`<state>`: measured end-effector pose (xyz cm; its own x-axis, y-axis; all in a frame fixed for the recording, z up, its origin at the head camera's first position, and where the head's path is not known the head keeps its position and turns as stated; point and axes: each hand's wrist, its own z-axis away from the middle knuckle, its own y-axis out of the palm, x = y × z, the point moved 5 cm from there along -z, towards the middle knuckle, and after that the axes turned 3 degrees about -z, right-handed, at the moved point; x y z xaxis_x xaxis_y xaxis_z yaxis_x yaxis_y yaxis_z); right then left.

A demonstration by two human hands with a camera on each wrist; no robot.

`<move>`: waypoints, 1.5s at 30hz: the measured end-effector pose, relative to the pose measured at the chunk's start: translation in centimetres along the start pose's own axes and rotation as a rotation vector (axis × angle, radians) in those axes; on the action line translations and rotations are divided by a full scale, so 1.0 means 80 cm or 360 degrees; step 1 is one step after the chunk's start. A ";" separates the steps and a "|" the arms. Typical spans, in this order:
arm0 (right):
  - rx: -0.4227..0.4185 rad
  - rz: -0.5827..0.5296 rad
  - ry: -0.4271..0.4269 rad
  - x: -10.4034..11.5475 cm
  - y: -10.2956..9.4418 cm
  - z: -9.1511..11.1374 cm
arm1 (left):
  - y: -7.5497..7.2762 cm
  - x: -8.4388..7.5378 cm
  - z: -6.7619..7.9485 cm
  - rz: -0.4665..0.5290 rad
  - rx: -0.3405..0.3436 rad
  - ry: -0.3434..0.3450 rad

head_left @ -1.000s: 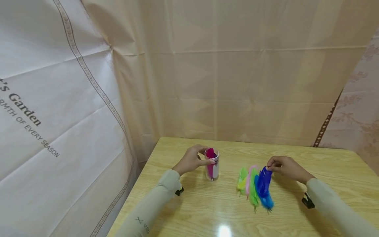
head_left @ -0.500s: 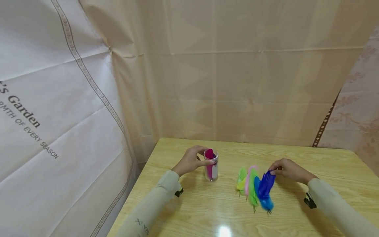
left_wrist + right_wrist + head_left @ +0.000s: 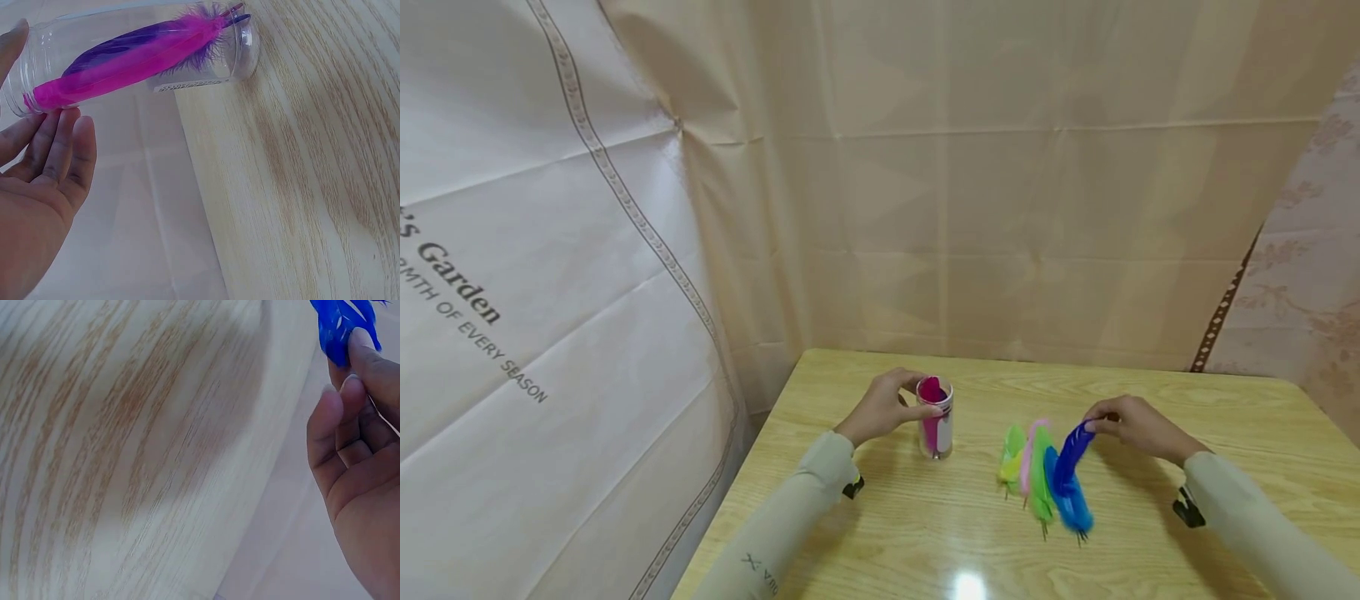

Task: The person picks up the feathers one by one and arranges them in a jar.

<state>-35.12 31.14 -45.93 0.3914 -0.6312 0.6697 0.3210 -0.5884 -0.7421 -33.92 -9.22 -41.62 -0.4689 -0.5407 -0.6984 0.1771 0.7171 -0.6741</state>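
Holding clear jar [image 3: 945, 435] nr rim: L hand [image 3: 882, 408], thumb & fingers either side. Jar upright on table [image 3: 865, 533], pink feather [image 3: 131, 72] & purple feather [image 3: 109, 51] inside. R hand [image 3: 1135, 427] pinches dark blue feather [image 3: 1070, 462] by upper end; lower part overlaps light blue feathers [image 3: 1076, 510], contact unclear. Risk, est.: snagged barbs could drag neighbours along; end-only pinch may bend vane or slip; sideways L-hand pull could topple jar.
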 end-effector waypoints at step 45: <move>-0.0254 -0.0066 -0.0118 0.073 -0.034 0.004 | -0.001 -0.004 0.004 0.0029 -0.0005 0.0008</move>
<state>-33.41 29.22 -39.98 0.4448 -0.5694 0.6913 0.1995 -0.6895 -0.6963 -33.49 -9.20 -41.43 -0.4698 -0.5253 -0.7094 0.1831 0.7282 -0.6605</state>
